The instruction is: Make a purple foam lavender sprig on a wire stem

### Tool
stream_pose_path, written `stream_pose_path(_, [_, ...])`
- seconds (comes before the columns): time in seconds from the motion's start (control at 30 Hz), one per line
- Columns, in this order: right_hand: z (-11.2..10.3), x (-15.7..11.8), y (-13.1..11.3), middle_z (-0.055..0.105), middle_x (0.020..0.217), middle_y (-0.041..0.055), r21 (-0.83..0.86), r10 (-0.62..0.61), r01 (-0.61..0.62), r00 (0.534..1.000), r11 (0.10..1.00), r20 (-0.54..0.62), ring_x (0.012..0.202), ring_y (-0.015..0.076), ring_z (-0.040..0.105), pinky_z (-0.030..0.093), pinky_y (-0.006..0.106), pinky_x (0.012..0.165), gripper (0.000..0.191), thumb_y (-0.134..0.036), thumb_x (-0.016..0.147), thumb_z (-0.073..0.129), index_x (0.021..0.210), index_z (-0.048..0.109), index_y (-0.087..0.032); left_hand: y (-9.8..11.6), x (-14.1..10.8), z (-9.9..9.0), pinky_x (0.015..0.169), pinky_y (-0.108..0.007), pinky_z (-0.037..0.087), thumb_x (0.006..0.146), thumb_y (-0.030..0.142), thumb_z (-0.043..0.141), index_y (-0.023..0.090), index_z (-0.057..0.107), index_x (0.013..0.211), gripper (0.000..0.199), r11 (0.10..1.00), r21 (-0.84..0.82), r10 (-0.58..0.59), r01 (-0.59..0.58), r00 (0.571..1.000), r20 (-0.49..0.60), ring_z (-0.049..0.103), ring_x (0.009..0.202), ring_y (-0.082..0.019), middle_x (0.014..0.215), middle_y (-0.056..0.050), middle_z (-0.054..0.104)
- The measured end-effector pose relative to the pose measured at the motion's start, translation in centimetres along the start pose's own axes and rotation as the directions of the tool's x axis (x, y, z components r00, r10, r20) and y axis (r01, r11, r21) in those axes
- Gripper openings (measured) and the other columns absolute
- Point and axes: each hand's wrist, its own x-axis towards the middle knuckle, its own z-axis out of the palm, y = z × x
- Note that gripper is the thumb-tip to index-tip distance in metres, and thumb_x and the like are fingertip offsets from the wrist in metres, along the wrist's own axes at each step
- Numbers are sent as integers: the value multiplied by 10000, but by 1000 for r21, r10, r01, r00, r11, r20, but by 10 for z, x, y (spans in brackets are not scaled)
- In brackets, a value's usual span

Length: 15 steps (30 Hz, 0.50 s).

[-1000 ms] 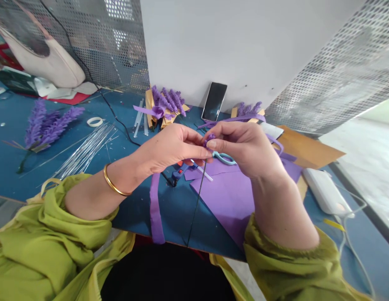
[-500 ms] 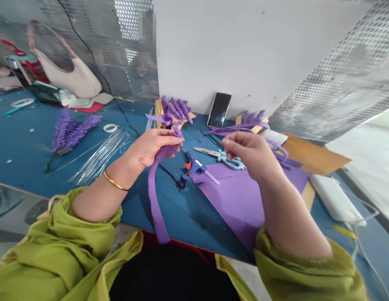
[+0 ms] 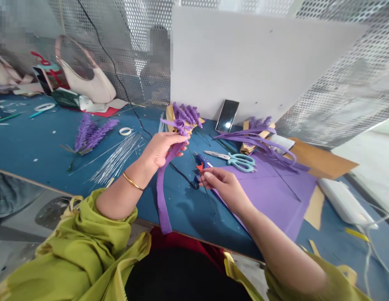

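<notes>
My left hand (image 3: pixel 167 148) pinches a fringed purple paper strip (image 3: pixel 163 196) at the top of a thin green wire stem (image 3: pixel 210 200). The strip's loose end hangs down past the table edge, and its top is curled into a small purple flower head (image 3: pixel 182 127). Lower on the stem, the fingers of my right hand (image 3: pixel 221 184) are closed around the wire. Just behind those fingers lies a blue glue gun (image 3: pixel 199 159) with an orange trigger, partly hidden by the hand. Light-blue-handled scissors (image 3: pixel 241 162) rest beyond it, blades pointing left.
Purple paper sheets (image 3: pixel 272 192) cover the right side, with cut strips (image 3: pixel 257 136) above. A phone (image 3: pixel 227 116) leans on the white board (image 3: pixel 251 62). Leftward lie silver wires (image 3: pixel 117 159), a tape roll (image 3: pixel 125 131) and finished purple flowers (image 3: pixel 94 133). A white power bank (image 3: pixel 345 200) sits far right.
My right hand has come down and left from above the scissors to the stem. My left hand keeps its hold on the strip. The whole view has shifted slightly.
</notes>
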Motion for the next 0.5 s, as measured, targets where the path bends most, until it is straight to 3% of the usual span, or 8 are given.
stream_pose_path(0.2, [22,7,-14,670,661,-17,27,-136,136,991,990,-16,405,65,502,356,215,423,242,-384,825,673,894,683,-152,-4,-2,9,586,-261,543,713,304,820,124,748,836,230,984,-167,-43,58,994,96,645,649,-128,757,-29,688])
stream_pose_path(0.33, [17,10,-9,660,658,-15,57,-133,135,991,989,-29,369,52,462,261,214,380,246,-390,839,670,872,686,-147,-9,-1,9,602,-276,542,780,427,777,120,753,840,314,962,-254,-71,104,988,137,635,649,-135,746,-42,676])
stream_pose_path(0.5, [14,11,-3,659,654,-10,39,-100,102,994,994,-40,359,53,465,262,219,384,265,-406,828,680,864,696,-144,-16,-2,13,632,-234,491,660,330,884,108,786,864,317,980,-188,-35,61,990,137,590,663,-102,696,-12,642])
